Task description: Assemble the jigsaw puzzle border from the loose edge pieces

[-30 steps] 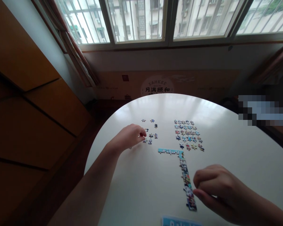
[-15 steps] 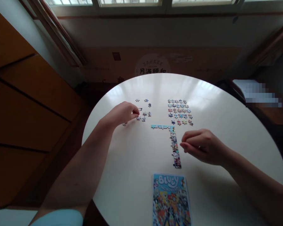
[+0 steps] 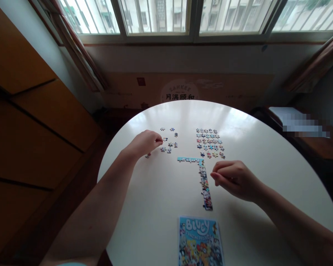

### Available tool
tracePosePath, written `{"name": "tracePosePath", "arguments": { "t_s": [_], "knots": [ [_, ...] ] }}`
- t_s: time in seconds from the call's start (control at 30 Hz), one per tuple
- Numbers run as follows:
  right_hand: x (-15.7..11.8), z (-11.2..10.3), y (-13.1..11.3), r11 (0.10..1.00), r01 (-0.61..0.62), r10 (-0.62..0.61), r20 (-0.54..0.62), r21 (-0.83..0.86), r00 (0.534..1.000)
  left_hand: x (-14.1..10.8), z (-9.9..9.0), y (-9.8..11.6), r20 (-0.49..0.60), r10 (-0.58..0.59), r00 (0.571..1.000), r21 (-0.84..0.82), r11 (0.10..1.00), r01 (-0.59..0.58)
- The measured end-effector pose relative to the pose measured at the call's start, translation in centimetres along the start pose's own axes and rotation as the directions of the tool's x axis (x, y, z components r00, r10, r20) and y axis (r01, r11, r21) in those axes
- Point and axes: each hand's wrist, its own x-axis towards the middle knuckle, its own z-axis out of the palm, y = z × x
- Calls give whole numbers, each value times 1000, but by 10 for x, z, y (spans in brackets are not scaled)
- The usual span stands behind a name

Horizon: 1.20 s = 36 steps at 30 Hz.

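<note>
Over the left cluster of loose puzzle pieces [image 3: 170,145] is my left hand [image 3: 147,143], its fingers closed in a pinch; whether anything is between them is too small to see. My right hand [image 3: 235,179] hovers just right of the joined puzzle strip [image 3: 205,184], thumb and fingers pressed together, and I cannot make out anything in them. The strip runs toward me and meets a light-blue top row [image 3: 189,159] at a corner. Behind it, more puzzle pieces [image 3: 210,142] lie in neat rows.
A colourful picture sheet marked "BLUEY" [image 3: 200,240] lies at the near side of the round white table [image 3: 150,221]. One loose piece [image 3: 148,155] sits below my left wrist. Wooden cabinets [image 3: 30,136] stand left, and a window [image 3: 158,16] is beyond the table.
The camera view has tilted up, so the table and pieces appear lower and more window shows. My left hand has drawn back slightly from the pieces. The right hand stays beside the strip.
</note>
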Motion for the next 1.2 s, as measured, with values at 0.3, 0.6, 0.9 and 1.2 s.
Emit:
{"name": "tracePosePath", "arguments": {
  "t_s": [0.3, 0.6, 0.9, 1.2],
  "knots": [
    [-1, -1, 6, 1000, -12, 12, 7, -8, 1000, -2, -2, 1, -4, -27, 1000, -16, 1000, 27],
    [0, 2, 5, 999, -14, 15, -20, 33, 1000, -4, -5, 17, 25, -75, 997, 49, 996, 74],
    [1, 6, 2, 998, -26, 26, -2, 53, 1000, 1, 7, 19, -52, -31, 998, 123, 992, 37],
    [2, 7, 0, 998, -35, 34, 11, 57, 999, -4, -8, 23, -51, -158, 986, 114, 980, 163]
  ]
}}
